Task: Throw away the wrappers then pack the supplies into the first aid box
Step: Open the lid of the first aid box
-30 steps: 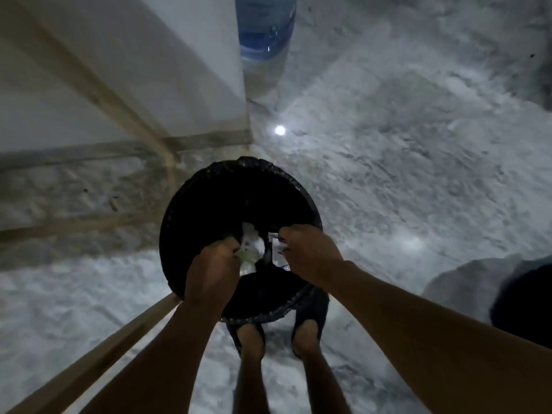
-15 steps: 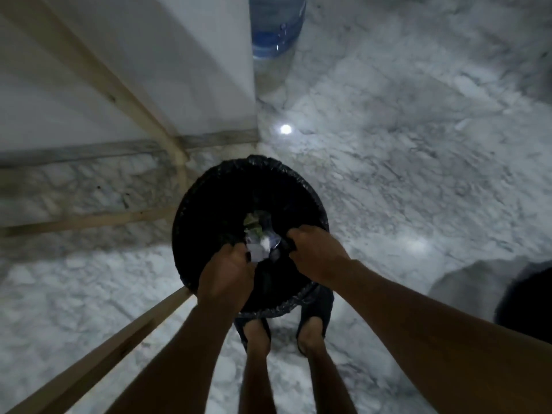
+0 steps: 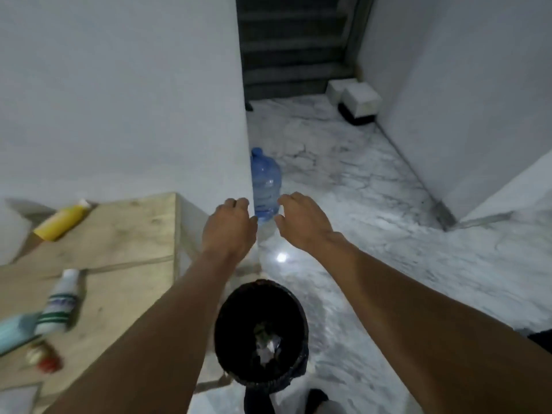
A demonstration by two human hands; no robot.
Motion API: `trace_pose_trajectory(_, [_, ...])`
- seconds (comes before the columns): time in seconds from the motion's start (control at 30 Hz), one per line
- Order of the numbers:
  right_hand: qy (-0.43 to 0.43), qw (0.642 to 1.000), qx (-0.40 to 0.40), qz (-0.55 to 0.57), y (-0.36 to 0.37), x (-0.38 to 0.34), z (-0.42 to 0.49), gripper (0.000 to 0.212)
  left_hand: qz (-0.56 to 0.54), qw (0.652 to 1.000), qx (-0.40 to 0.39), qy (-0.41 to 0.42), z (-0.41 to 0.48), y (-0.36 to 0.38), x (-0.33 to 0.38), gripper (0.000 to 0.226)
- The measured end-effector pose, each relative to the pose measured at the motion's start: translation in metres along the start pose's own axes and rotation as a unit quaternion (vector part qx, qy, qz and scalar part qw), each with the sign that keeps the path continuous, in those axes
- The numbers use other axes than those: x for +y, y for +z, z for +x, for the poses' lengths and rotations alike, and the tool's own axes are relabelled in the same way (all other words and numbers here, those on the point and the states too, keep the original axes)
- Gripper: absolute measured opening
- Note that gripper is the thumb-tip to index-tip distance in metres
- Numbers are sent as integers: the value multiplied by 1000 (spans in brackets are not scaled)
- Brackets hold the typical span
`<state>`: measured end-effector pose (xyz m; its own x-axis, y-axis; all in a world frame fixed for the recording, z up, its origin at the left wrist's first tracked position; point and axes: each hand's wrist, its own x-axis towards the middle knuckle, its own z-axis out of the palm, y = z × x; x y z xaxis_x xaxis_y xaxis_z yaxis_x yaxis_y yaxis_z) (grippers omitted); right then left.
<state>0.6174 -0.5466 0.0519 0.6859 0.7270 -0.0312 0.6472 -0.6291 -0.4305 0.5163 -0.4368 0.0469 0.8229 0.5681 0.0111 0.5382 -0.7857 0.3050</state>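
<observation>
Marble flooring, white veined with grey, runs from the person's feet out to a dim stairwell at the far end. Nearest, between the forearms, stands the black-lined bin (image 3: 260,333), its mouth open upward, so anything let go above it falls straight in. The wrappers (image 3: 267,345) lie crumpled at its bottom, pale against the liner.

On the left is the wooden table (image 3: 125,252), where the supplies wait to be packed: a red-capped vial (image 3: 43,358) nearest, a pale blue packet (image 3: 15,331), a white bottle with green bands (image 3: 59,301) lying on its side, and further back a yellow bottle (image 3: 61,221). No first aid box is in view.

Beyond the bin, the left hand (image 3: 228,227) and right hand (image 3: 301,219) are lifted with loose, spread fingers, holding nothing. Behind them a blue water jug (image 3: 265,186) stands against the wall corner, and two white boxes (image 3: 357,101) sit by the stairs.

Half a second earlier both hands were down at the bin's rim, pinching the wrappers. Now the wrappers are inside and the hands have risen. The view has tipped up too, bringing the table into sight. Disposal looks done, with packing to come.
</observation>
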Motion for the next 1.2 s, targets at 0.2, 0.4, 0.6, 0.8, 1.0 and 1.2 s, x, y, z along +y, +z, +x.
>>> trace_pose_trajectory(0.2, [-72,994,78,-38,-66,-65,-21,30,57,992,111,-2,-36,-103,1,39])
trace_pose_trajectory(0.4, [-147,980,120,-59,-101,-109,-58,35,79,977,188,-58,-100,-171,-10,37])
trace_pose_trajectory(0.6, [-205,970,114,-61,-110,-160,-105,35,85,966,210,-125,-186,-204,-41,36])
trace_pose_trajectory(0.8, [-239,965,89,-64,-78,-223,-139,37,73,959,220,-165,-245,-209,-95,36])
trace_pose_trajectory(1.0, [-244,964,87,-57,-24,-309,-155,37,75,960,205,-174,-287,-219,-175,36])
trace_pose_trajectory(1.2, [-214,974,72,-34,43,-404,-173,35,69,967,182,-164,-329,-242,-289,37])
